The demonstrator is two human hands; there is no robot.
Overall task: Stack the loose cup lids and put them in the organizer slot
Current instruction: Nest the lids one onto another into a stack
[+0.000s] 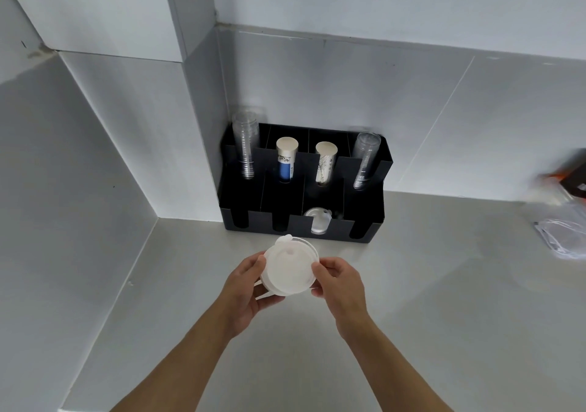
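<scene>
A stack of white cup lids (pixel 290 266) is held above the counter, just in front of the black organizer (pixel 367 209). My left hand (pixel 245 288) grips the stack from the left and below, and my right hand (pixel 341 285) pinches its right edge. The organizer stands against the wall corner. Its third front slot from the left holds clear lids (pixel 318 221); the other front slots look dark, and I cannot tell what is in them.
The organizer's back slots hold two stacks of clear cups (pixel 244 145), (pixel 364 161) and two stacks of paper cups (pixel 286 161), (pixel 325 163). A clear plastic bag (pixel 561 234) and an orange-black object (pixel 570 180) lie at the right edge of the grey counter (pixel 412 285).
</scene>
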